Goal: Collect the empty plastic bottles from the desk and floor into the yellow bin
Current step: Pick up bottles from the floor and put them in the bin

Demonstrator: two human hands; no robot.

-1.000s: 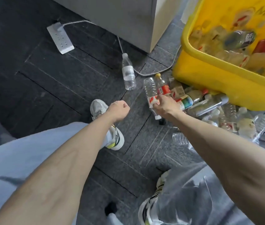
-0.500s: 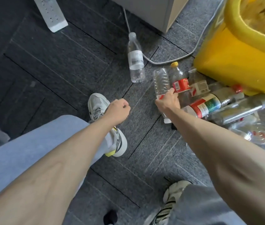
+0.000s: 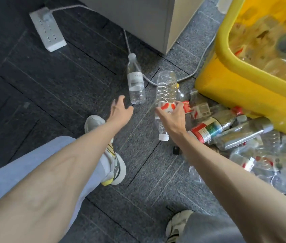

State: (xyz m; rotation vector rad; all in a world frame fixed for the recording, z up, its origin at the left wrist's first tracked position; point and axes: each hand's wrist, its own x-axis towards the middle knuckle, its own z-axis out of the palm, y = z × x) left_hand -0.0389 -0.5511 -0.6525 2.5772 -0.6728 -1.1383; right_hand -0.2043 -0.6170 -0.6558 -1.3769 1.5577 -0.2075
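grasp: right hand (image 3: 172, 114) grasping clear ribbed red-labelled plastic bottle (image 3: 166, 88), left of yellow plastic bin (image 3: 235, 95), cap toward person | left hand (image 3: 122, 112) released, fingers spread | next: clear white-labelled plastic bottle (image 3: 136, 83) on floor (image 3: 59, 85) farther left of bin, just beyond left hand, lengthwise away

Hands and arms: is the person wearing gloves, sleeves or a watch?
No. The left hand and right hand are ungloved, no rings showing. The left forearm and right forearm are uncovered within the frame: no sleeves, watch or bands.
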